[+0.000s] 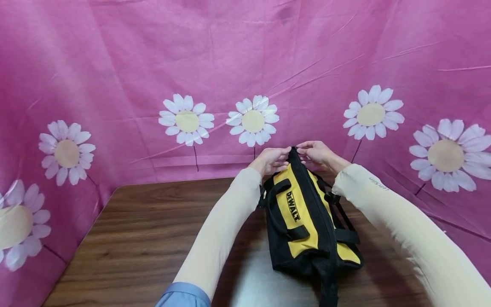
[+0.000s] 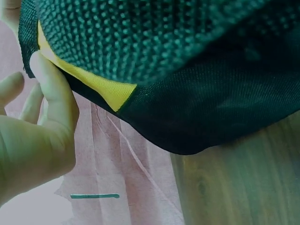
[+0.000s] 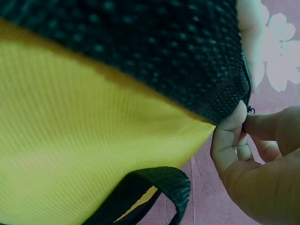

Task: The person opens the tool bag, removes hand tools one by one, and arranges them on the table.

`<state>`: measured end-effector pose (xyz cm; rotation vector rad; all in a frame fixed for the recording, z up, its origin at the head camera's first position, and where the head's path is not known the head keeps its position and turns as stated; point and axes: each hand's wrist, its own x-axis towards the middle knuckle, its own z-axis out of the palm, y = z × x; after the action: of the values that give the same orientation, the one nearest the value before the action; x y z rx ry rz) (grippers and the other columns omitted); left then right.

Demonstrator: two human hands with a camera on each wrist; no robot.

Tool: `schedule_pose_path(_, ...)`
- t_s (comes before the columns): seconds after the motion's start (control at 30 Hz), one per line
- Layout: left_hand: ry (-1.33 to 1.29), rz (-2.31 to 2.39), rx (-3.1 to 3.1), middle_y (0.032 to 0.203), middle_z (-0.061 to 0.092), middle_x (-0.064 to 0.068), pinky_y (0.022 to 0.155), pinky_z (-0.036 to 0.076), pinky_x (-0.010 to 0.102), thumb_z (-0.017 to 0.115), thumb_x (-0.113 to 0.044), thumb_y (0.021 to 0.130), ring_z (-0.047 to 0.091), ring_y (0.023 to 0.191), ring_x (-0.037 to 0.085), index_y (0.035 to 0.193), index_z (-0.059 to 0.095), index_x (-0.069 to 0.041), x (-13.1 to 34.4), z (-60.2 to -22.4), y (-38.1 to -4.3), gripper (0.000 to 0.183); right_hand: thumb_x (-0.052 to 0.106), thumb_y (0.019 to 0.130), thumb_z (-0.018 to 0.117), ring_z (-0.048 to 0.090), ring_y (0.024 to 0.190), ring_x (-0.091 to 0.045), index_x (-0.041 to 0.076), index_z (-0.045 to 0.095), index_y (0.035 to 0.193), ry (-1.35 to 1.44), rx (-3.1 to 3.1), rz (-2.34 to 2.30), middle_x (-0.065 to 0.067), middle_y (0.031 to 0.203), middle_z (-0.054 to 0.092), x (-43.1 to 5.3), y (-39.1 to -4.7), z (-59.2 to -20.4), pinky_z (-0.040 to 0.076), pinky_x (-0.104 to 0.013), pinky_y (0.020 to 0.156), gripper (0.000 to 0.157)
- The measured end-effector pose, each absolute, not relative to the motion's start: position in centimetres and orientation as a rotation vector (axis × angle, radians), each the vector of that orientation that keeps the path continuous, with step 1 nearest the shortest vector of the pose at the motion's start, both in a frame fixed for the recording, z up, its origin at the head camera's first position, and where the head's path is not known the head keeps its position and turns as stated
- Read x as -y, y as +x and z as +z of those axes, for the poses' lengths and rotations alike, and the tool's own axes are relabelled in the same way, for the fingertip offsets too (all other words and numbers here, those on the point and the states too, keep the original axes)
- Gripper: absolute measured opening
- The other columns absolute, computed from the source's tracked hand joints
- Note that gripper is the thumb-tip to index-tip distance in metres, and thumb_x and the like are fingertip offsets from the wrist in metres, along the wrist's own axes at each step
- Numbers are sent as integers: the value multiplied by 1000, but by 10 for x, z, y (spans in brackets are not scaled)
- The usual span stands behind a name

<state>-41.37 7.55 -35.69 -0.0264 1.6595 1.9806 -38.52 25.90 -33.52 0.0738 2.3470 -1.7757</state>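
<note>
A yellow and black tool bag (image 1: pixel 304 204) marked DEWALT stands on the table, its black zipper strip (image 1: pixel 312 194) running lengthwise along the top. At the bag's far end, my left hand (image 1: pixel 270 160) grips the top edge from the left; the left wrist view shows a fingertip (image 2: pixel 43 63) against the yellow and black fabric. From the other side my right hand (image 1: pixel 316 153) pinches that same end between thumb and fingers. A small metal zipper slider (image 3: pixel 251 110) shows right at those right fingertips. Black strap handles (image 1: pixel 278 209) hang on the bag's sides.
The brown wooden table (image 1: pixel 153 238) extends left of the bag. Behind it hangs a pink cloth (image 1: pixel 230 51) printed with white daisies, close beyond both hands. A black strap (image 1: pixel 327 281) trails from the bag's near end toward me.
</note>
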Motion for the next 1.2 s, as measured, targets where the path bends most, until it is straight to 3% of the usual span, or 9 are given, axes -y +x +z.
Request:
schedule_pose_path(0.13,-25,1944,-1708,106,72,6,67,58,24,74,-37,94,64,76,16,109,75,-12,-77,-354,-418,29,9,108,49,66,78,-7,-6,47,137,94,-2255,-1863,2,89,67,-256,-386,-335,58,-23,72,33)
schedule_pose_path(0.33,40,1880,-1724,98,62,7,66,57,25,71,-37,97,59,70,16,96,68,-8,-93,-348,-420,29,12,109,48,66,80,-7,-6,44,140,102,-2346,-1768,0,93,65,-263,-378,-328,59,-25,75,36)
schedule_pose_path(0.5,139,1879,-1710,87,58,4,62,56,26,71,-27,98,56,66,15,109,69,-12,-91,-353,-421,18,13,109,48,65,79,-7,-5,47,138,94,-2378,-1720,0,94,64,-262,-378,-328,59,-25,75,34)
schedule_pose_path(0.6,181,1906,-1704,87,61,3,61,57,28,70,-19,98,55,67,16,122,65,-14,-86,-356,-419,25,13,109,48,66,79,-9,-5,50,132,38,-2392,-1685,-1,94,65,-258,-380,-326,59,-27,75,30)
schedule_pose_path(0.73,309,1917,-1782,90,62,4,62,57,29,64,-13,101,54,68,18,134,58,-4,-85,-355,-414,35,12,109,46,66,78,-9,-6,52,128,-24,-2434,-1650,-2,94,64,-259,-381,-324,60,-28,73,27)
schedule_pose_path(1.0,373,1969,-1919,99,60,0,58,54,28,57,-9,104,53,68,17,135,57,-1,-94,-361,-409,32,12,108,50,65,76,-10,-4,48,133,45,-2311,-1716,0,87,65,-266,-381,-327,60,-28,72,30)
schedule_pose_path(1.2,318,2018,-1889,84,55,4,59,54,28,55,-21,107,52,69,19,127,63,1,-93,-365,-412,31,13,108,51,66,74,-10,-4,51,132,38,-2331,-1695,0,85,67,-266,-379,-327,60,-27,69,30)
